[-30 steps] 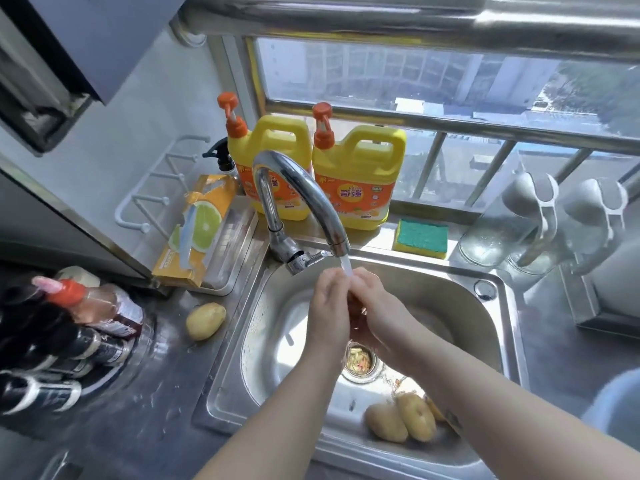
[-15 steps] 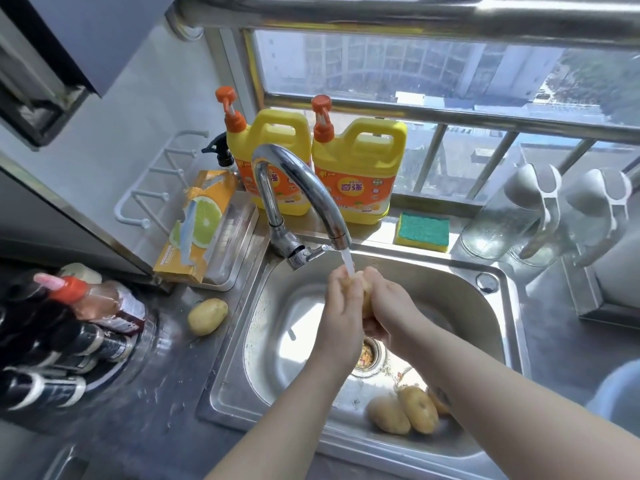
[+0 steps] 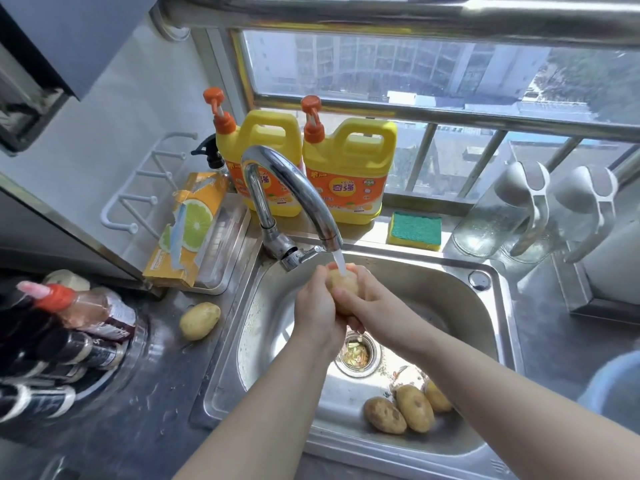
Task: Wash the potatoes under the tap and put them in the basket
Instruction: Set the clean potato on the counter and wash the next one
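A potato (image 3: 341, 284) sits between both my hands over the steel sink (image 3: 408, 271), directly under the running stream from the chrome tap (image 3: 294, 188). My left hand (image 3: 317, 306) wraps its left side and my right hand (image 3: 369, 299) its right side. Three more potatoes (image 3: 401, 412) lie in the sink's near right corner, partly behind my right forearm. A further potato (image 3: 200, 321) rests on the wet counter left of the sink. A pale blue rim (image 3: 613, 386) shows at the right edge; I cannot tell if it is the basket.
Two yellow detergent jugs (image 3: 349, 174) and a green-yellow sponge (image 3: 415, 230) stand on the sill behind the sink. An orange box (image 3: 188, 230) lies in a tray at left. Bottles (image 3: 65, 327) crowd the left counter. Glass jugs (image 3: 502, 216) stand at right. The drain strainer (image 3: 358, 355) holds scraps.
My hands have turned on the potato under the stream, so more of it now shows between them. The other potatoes have not moved.
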Action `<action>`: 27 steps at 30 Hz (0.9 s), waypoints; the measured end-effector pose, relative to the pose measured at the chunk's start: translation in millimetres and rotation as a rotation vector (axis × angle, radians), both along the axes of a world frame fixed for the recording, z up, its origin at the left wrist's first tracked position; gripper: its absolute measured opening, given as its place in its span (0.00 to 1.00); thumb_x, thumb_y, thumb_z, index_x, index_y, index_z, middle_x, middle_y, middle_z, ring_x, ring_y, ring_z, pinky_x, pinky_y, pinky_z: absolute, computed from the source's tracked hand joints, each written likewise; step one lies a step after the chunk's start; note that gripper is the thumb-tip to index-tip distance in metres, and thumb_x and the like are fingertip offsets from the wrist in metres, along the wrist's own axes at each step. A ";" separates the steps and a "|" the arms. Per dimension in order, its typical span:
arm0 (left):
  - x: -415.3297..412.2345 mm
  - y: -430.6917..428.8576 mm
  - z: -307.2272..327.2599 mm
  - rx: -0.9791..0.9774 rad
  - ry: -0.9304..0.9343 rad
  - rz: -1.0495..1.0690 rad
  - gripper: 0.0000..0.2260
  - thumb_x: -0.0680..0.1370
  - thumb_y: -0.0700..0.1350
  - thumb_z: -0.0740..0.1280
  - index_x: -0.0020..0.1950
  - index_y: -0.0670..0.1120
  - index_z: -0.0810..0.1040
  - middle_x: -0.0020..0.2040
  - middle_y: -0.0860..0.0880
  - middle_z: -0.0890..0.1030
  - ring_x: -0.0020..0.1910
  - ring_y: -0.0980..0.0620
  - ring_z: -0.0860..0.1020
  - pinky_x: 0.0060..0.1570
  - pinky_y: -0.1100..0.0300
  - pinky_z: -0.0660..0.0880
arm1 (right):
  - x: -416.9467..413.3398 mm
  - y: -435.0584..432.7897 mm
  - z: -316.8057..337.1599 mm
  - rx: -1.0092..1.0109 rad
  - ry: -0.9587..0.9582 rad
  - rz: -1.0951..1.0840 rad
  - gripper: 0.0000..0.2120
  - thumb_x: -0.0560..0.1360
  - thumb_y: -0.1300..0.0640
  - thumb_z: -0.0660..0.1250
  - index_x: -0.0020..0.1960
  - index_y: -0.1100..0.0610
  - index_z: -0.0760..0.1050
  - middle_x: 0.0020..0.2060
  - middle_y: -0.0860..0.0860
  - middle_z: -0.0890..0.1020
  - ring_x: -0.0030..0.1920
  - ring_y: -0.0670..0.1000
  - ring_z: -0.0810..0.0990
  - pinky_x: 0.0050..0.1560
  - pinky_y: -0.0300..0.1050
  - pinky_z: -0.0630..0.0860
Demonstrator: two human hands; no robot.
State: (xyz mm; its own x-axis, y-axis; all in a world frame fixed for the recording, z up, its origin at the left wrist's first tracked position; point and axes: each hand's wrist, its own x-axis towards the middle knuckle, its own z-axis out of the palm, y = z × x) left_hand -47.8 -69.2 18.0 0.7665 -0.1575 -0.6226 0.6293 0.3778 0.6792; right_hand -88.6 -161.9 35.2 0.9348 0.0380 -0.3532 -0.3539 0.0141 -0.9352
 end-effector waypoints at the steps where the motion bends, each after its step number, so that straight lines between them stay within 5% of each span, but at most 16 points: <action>1: -0.9 -0.1 -0.2 -0.017 -0.019 -0.022 0.17 0.86 0.48 0.55 0.60 0.39 0.78 0.44 0.39 0.82 0.32 0.47 0.82 0.32 0.57 0.75 | 1.3 -0.5 -0.2 0.005 0.002 -0.025 0.16 0.83 0.56 0.65 0.69 0.55 0.69 0.41 0.47 0.77 0.31 0.37 0.75 0.32 0.30 0.70; 4: -5.9 2.4 -6.3 0.041 -0.132 -0.111 0.19 0.86 0.51 0.53 0.68 0.42 0.75 0.57 0.36 0.81 0.47 0.46 0.81 0.48 0.47 0.81 | 7.1 0.5 0.3 0.032 0.063 -0.073 0.14 0.82 0.49 0.64 0.66 0.53 0.73 0.38 0.47 0.75 0.28 0.39 0.72 0.29 0.33 0.67; 6: -10.2 5.4 -12.8 0.107 -0.238 -0.175 0.20 0.84 0.57 0.56 0.71 0.48 0.72 0.62 0.37 0.80 0.54 0.45 0.78 0.61 0.39 0.75 | 11.4 2.2 0.0 0.056 0.110 -0.067 0.14 0.83 0.44 0.61 0.59 0.54 0.76 0.32 0.47 0.71 0.27 0.43 0.66 0.26 0.35 0.62; 11: -16.1 18.5 -27.7 0.263 -0.390 -0.427 0.32 0.73 0.70 0.63 0.75 0.60 0.64 0.69 0.50 0.76 0.69 0.52 0.75 0.72 0.43 0.68 | 15.6 -1.6 -1.5 0.206 0.365 -0.241 0.19 0.85 0.42 0.54 0.48 0.51 0.78 0.24 0.48 0.70 0.23 0.46 0.62 0.27 0.39 0.56; 14: -11.4 20.7 -26.7 0.283 -0.438 -0.479 0.32 0.74 0.66 0.64 0.75 0.56 0.64 0.67 0.49 0.77 0.64 0.55 0.78 0.68 0.49 0.72 | 12.9 -5.2 -3.9 0.400 0.476 -0.243 0.19 0.85 0.43 0.56 0.56 0.55 0.78 0.27 0.51 0.71 0.23 0.47 0.64 0.25 0.39 0.60; 19: 3.2 17.0 -11.5 0.121 -0.188 -0.133 0.14 0.81 0.51 0.63 0.60 0.44 0.78 0.55 0.37 0.82 0.45 0.44 0.81 0.29 0.58 0.75 | 7.7 -7.0 1.4 0.579 0.354 -0.097 0.14 0.85 0.53 0.58 0.67 0.54 0.76 0.48 0.58 0.76 0.30 0.49 0.75 0.28 0.36 0.72; 23: 4.4 12.4 -3.0 0.020 0.074 0.038 0.11 0.84 0.46 0.61 0.48 0.44 0.80 0.46 0.41 0.83 0.39 0.45 0.81 0.33 0.56 0.78 | 7.8 -14.6 1.3 0.253 0.276 0.010 0.13 0.83 0.50 0.63 0.66 0.49 0.79 0.52 0.58 0.84 0.37 0.52 0.84 0.34 0.38 0.77; 27: 5.1 8.8 -1.9 -0.173 0.252 0.123 0.11 0.85 0.48 0.60 0.57 0.42 0.76 0.58 0.35 0.80 0.48 0.39 0.81 0.45 0.47 0.79 | 10.6 -11.5 -2.2 -0.157 0.116 -0.156 0.09 0.78 0.48 0.72 0.54 0.51 0.82 0.38 0.50 0.84 0.31 0.45 0.78 0.34 0.39 0.73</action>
State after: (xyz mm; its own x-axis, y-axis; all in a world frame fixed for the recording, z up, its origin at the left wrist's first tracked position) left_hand -42.7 -60.4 16.1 0.6116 -0.1934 -0.7672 0.7117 0.5580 0.4267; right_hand -78.0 -173.3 33.0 0.8780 -0.1674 -0.4485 -0.4637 -0.0649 -0.8836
